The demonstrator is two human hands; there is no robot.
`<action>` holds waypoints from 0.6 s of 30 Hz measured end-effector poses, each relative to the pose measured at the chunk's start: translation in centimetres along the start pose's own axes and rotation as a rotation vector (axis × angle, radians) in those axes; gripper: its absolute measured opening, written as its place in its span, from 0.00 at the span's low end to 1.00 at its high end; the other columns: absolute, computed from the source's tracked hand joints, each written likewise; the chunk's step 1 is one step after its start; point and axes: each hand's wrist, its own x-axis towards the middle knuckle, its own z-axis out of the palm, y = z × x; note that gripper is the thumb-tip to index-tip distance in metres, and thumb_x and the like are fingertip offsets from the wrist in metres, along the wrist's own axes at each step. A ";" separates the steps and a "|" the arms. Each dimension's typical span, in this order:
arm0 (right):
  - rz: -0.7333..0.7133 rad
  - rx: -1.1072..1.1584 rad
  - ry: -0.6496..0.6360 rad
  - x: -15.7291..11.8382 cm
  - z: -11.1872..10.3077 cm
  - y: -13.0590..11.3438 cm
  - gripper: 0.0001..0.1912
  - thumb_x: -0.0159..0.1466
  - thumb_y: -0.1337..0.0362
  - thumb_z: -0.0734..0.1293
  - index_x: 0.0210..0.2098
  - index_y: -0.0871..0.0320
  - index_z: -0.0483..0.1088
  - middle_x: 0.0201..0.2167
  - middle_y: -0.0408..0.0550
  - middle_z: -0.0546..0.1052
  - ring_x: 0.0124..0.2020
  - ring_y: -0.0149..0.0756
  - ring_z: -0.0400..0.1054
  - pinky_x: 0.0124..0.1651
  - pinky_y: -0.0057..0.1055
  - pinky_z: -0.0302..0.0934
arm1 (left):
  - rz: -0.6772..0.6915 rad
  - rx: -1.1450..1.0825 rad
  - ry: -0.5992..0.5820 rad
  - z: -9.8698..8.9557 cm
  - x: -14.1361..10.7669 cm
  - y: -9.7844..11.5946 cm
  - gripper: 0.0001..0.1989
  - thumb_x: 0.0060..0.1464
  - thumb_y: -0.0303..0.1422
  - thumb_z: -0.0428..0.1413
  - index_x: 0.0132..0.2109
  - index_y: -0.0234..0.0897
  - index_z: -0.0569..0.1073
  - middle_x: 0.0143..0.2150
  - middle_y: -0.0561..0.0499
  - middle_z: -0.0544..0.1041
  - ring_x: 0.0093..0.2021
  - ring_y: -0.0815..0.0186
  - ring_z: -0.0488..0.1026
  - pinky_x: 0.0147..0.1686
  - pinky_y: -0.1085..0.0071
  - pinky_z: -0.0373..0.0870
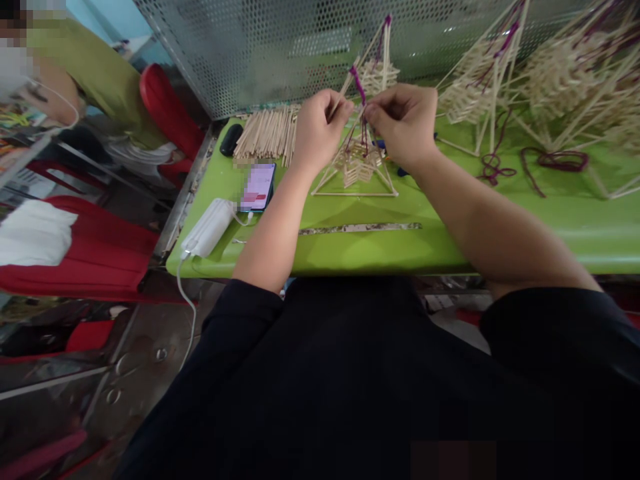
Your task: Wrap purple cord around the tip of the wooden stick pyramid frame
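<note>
A pyramid-shaped frame of thin wooden sticks (355, 194) stands on the green table, with a smaller stick lattice (358, 170) hanging inside it. Purple cord (358, 85) is wound about its top. On the left side of that top, my left hand (321, 128) is closed, thumb and fingers pinching a stick of the frame. My right hand (406, 125) pinches from the other side, just below the wound part, on the purple cord; its fingertips partly hide the strands.
Loose sticks (267, 133), a phone (259, 188) and a white power bank (207, 228) lie at left. A patterned strip (360, 228) lies in front. More stick frames (480, 87) and maroon cord (560, 160) are at right. Behind rises a perforated metal panel (280, 47); another person (95, 73) sits at far left.
</note>
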 end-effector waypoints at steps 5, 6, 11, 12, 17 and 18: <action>-0.020 -0.027 -0.009 -0.1 -0.2 -0.1 0.14 0.59 0.33 0.79 0.31 0.29 0.80 0.31 0.37 0.82 0.35 0.48 0.71 0.39 0.55 0.71 | -0.082 0.013 -0.059 -0.4 -0.1 0.9 0.12 0.60 0.37 0.62 0.28 0.51 0.74 0.27 0.50 0.78 0.30 0.53 0.72 0.35 0.53 0.68; -0.033 -0.016 -0.014 -0.1 -0.2 -0.1 0.13 0.60 0.34 0.79 0.31 0.29 0.80 0.31 0.38 0.82 0.34 0.48 0.71 0.38 0.55 0.70 | -0.105 0.017 -0.071 -0.5 -0.1 1.1 0.11 0.59 0.36 0.62 0.27 0.51 0.75 0.27 0.50 0.79 0.30 0.53 0.73 0.36 0.53 0.69; -0.022 -0.027 -0.002 -0.1 -0.2 -0.2 0.15 0.59 0.34 0.79 0.31 0.31 0.80 0.30 0.37 0.82 0.33 0.46 0.70 0.37 0.54 0.71 | -0.152 0.020 -0.122 -0.3 -0.1 1.1 0.08 0.60 0.33 0.61 0.31 0.47 0.79 0.33 0.48 0.84 0.37 0.51 0.81 0.44 0.53 0.75; -0.011 -0.031 0.003 -0.1 -0.1 -0.3 0.16 0.58 0.33 0.79 0.30 0.31 0.80 0.30 0.36 0.82 0.35 0.47 0.70 0.38 0.54 0.71 | -0.145 0.012 -0.109 -0.2 -0.1 0.9 0.07 0.59 0.33 0.62 0.31 0.47 0.80 0.33 0.48 0.84 0.37 0.50 0.81 0.45 0.53 0.76; 0.062 -0.045 0.001 -0.3 0.0 -0.9 0.16 0.55 0.31 0.78 0.29 0.29 0.77 0.29 0.38 0.81 0.42 0.54 0.74 0.41 0.59 0.69 | -0.077 -0.046 -0.061 0.2 0.1 0.3 0.06 0.53 0.32 0.63 0.34 0.51 0.84 0.33 0.49 0.84 0.38 0.49 0.81 0.46 0.51 0.79; 0.076 -0.055 -0.002 -0.4 0.0 -1.0 0.16 0.54 0.30 0.78 0.29 0.28 0.77 0.28 0.38 0.81 0.43 0.55 0.75 0.41 0.60 0.69 | -0.067 -0.059 -0.065 0.2 0.0 0.4 0.06 0.53 0.32 0.63 0.35 0.51 0.85 0.34 0.49 0.85 0.39 0.49 0.81 0.47 0.51 0.79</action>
